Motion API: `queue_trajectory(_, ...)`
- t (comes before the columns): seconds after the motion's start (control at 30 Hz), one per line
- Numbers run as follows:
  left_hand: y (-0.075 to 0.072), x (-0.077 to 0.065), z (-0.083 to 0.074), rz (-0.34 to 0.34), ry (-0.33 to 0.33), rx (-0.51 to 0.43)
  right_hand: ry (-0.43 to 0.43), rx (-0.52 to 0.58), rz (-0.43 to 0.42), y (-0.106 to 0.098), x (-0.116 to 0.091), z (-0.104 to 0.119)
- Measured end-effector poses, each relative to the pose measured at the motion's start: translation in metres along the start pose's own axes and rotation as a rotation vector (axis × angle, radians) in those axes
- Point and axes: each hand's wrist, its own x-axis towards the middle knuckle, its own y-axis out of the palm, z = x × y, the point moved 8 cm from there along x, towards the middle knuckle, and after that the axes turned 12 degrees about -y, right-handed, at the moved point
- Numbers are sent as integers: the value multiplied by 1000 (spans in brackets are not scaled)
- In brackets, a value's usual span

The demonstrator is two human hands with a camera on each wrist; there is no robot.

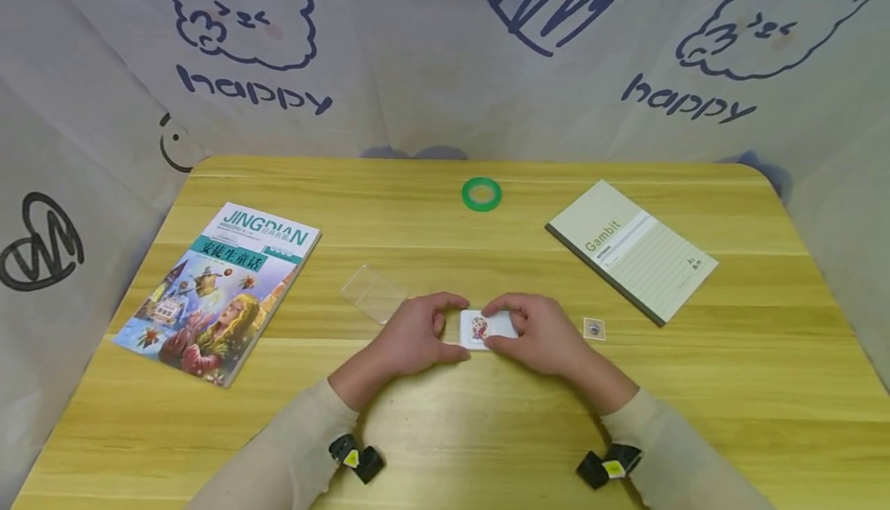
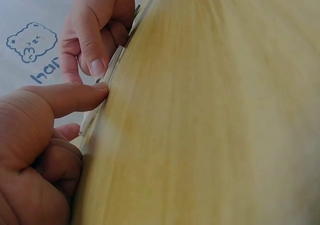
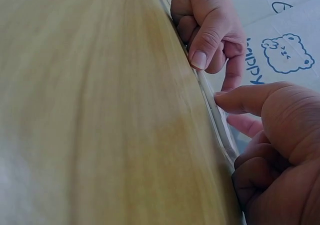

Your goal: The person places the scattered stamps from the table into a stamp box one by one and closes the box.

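Near the middle of the table, a small flat white rectangular case (image 1: 506, 327) lies between the hands, with a small colored picture (image 1: 479, 328) on its left part. My left hand (image 1: 422, 331) holds the case at its left end, thumb at the near edge and forefinger at the far edge. The right hand (image 1: 545, 332) reaches over the case from the right, thumb and forefinger pinching at the picture's near and far edges. In the left wrist view, the case (image 2: 90, 116) appears edge-on, close to the tabletop. Curled fingers partly hide its underside.
A clear plastic sheet (image 1: 375, 294) lies left of the hands, and a small square picture piece (image 1: 594, 329) sits to the right. Green tape (image 1: 471, 205) is farther back. A magazine (image 1: 221, 294) lies at left, a notebook (image 1: 631, 255) at right.
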Motion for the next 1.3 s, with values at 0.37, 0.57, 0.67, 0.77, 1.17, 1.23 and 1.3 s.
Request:
queue_trajectory(0.37,1,0,0,2,-3,-9,-5,22,-8,0,0,-1)
queue_trajectory(0.57,1,0,0,7,-3,-10,1,56,-33,-3,-3,-3)
queue_trajectory(0.67,1,0,1,7,-5,-11,26,38,-49,-8,-7,-4)
queue_trajectory(0.77,1,0,1,5,-8,-17,46,8,-66,-15,-12,-5)
queue_trajectory(1.17,2,-1,2,10,-17,-25,24,-27,-136,-42,-36,-18)
queue_trajectory(1.23,2,-1,2,10,-19,-26,29,-35,-145,-47,-40,-21)
queue_trajectory(1.3,2,-1,2,10,-22,-28,31,-35,-151,-51,-44,-24)
